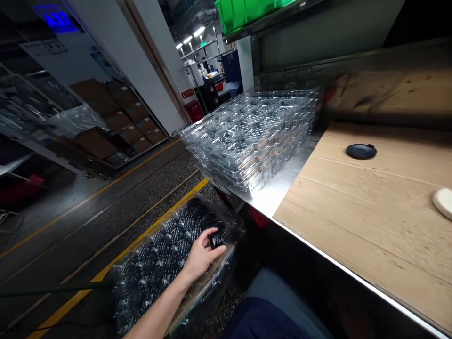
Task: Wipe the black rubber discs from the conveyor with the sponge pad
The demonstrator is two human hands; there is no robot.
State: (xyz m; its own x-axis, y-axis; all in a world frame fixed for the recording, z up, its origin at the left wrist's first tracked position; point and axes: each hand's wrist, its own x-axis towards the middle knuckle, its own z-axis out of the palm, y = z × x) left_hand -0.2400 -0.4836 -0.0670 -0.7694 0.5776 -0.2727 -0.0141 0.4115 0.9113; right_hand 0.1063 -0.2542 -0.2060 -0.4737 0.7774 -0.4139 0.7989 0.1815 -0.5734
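My left hand (202, 254) reaches down over a clear plastic tray (158, 249) lying low beside the workbench. Its thumb and fingers are curled round a small black part (216, 241) with a ribbed or slotted face; its exact kind I cannot make out. Several round black parts (197, 207) sit in the tray's far corner, just beyond the hand. On the bench, a flat round black piece with a small tab (361, 150) lies on the cardboard sheet (332, 197). My right hand is out of the picture.
A stack of clear plastic trays (247, 132) stands on the bench's left end. The bench's metal edge (318, 254) runs between the low tray and the cardboard. At far right lies a white rounded object (443, 202). A green bin (247, 14) sits above.
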